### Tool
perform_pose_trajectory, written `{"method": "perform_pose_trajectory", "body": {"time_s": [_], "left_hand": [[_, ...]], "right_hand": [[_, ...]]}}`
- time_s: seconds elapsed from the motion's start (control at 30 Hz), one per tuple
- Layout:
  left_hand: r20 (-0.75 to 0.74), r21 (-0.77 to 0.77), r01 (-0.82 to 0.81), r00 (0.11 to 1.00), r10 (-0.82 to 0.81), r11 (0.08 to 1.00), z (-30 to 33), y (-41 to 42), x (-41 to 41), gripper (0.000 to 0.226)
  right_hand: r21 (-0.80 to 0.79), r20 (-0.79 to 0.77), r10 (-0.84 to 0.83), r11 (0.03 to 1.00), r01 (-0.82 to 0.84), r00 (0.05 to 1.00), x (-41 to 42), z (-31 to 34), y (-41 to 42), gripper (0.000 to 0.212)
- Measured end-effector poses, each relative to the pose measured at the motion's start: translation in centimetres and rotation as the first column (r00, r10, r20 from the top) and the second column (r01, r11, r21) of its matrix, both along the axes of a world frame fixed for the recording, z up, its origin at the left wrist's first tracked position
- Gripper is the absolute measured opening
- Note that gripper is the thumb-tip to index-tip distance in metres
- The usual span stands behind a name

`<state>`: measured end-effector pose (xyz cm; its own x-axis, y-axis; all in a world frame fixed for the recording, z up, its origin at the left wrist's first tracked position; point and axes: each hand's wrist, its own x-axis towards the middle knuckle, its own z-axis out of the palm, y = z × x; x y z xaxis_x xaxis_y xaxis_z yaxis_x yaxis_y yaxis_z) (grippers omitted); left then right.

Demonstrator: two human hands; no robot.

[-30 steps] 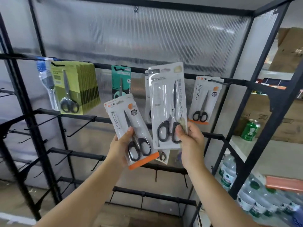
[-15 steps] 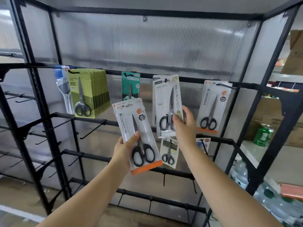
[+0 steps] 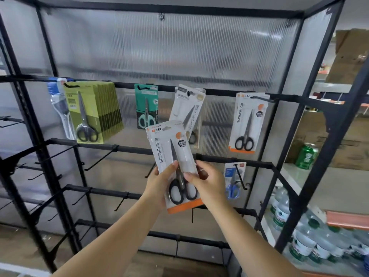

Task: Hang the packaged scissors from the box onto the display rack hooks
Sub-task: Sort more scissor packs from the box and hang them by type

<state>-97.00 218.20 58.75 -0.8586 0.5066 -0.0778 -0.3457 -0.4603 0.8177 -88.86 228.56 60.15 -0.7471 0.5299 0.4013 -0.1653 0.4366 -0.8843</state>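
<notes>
Several scissor packs already hang on the rack's point(image 3: 199, 90) top hooks, while the left hand point(image 3: 157, 184) and right hand point(image 3: 209, 186) both pinch one orange-edged scissor pack point(image 3: 175, 166) with their fingers below them, not yet hung.

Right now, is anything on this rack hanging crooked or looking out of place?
Yes. The white scissors pack on the top rail's middle hook hangs tilted, its bottom swung left, while the green stack, the teal pack and the orange-edged pack hang straight. Both hands hold another orange-edged pack, not yet hung.
</notes>
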Motion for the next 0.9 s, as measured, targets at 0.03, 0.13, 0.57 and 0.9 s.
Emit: {"method": "perform_pose_trajectory", "body": {"time_s": [0.03,0.13,0.57,0.9], "left_hand": [[0.019,0.006,0.019,1.0,-0.019,1.0,-0.1,0.7,0.4,0.043],[0.075,0.015,0.078,0.994,-0.079,0.997,-0.3,3.1,1.7,0.056],[-0.008,0.023,0.132,0.991,-0.131,0.991,1.7,11.6,6.1,0.034],[0.018,0.043,0.113,0.993,-0.114,0.993,2.2,12.9,4.6,0.022]], "right_hand": [[-0.04,0.002,-0.02,0.999,0.021,1.0,0.5,-0.1,0.5,0.031],[-0.148,-0.014,-0.1,0.984,0.097,0.995,1.9,-0.5,2.2,0.029],[-0.289,-0.262,-0.535,0.838,0.463,0.804,7.1,1.2,7.0,0.022],[-0.297,-0.414,-0.617,0.786,0.542,0.669,8.7,5.5,10.8,0.022]]}}
